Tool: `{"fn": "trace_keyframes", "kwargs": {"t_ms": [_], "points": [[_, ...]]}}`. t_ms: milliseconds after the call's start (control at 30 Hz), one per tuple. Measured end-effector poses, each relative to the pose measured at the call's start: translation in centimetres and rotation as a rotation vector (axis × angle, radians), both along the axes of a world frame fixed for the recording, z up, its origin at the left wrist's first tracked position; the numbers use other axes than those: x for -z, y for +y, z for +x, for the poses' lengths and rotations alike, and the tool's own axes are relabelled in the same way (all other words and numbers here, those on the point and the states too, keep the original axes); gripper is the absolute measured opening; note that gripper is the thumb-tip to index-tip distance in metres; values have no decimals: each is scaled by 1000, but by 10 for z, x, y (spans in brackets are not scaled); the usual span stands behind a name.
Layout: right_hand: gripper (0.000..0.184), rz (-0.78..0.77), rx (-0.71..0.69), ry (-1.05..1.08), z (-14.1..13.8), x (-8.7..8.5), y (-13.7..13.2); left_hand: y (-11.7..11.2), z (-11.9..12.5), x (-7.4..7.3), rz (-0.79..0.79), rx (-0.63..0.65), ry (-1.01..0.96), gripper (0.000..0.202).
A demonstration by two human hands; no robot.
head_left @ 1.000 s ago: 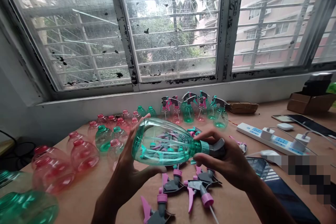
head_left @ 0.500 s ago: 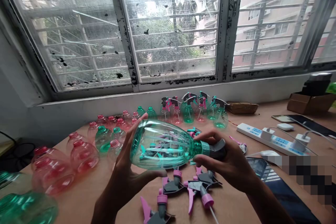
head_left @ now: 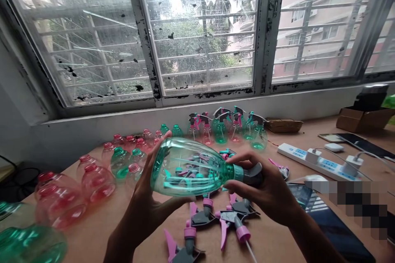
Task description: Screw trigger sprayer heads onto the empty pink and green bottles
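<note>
A clear green spray bottle (head_left: 191,168) lies sideways in the air between my hands, its neck pointing right. My left hand (head_left: 151,197) is wrapped round the wide base end. At the neck, my right hand (head_left: 262,185) grips the grey and green spray head (head_left: 247,174) with fingers and thumb at the collar. The spray head sits on the bottle's mouth; how tightly it is screwed I cannot tell. Beneath the bottle, several loose pink and grey spray heads (head_left: 203,215) lie on the table. More green and pink ones show through the clear plastic.
Several red bottles (head_left: 98,183) and green bottles (head_left: 120,162) without heads stand on the left. Along the wall stand several bottles with spray heads (head_left: 221,127). On the right are a white power strip (head_left: 296,153), a dark tablet (head_left: 327,218), phones (head_left: 367,144) and a cardboard box (head_left: 364,120).
The view has shifted very slightly. Both hands keep their hold on the spray bottle, which has moved a little to the left and up.
</note>
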State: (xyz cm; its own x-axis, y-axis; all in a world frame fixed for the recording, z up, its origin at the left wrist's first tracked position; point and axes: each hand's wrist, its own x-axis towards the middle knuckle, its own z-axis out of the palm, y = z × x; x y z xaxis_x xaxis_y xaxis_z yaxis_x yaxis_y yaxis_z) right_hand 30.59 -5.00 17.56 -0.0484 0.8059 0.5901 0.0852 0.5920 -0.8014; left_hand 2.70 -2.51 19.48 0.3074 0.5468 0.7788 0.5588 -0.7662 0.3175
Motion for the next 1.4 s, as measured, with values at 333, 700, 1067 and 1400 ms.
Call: {"fn": "trace_keyframes", "kwargs": {"t_ms": [333, 700, 1067, 1400], "points": [[39, -22, -80, 34, 1, 3, 2, 10, 1, 6, 84, 107, -46, 102], [31, -39, -99, 64, 3, -4, 0, 1, -1, 0, 65, 94, -48, 107], [33, -160, -310, 220, 8, -5, 0, 1, -3, 3, 77, 78, -7, 113], [30, -146, -315, 339, 6, -1, 4, 3, 1, 5, 127, 40, -33, 83]]}}
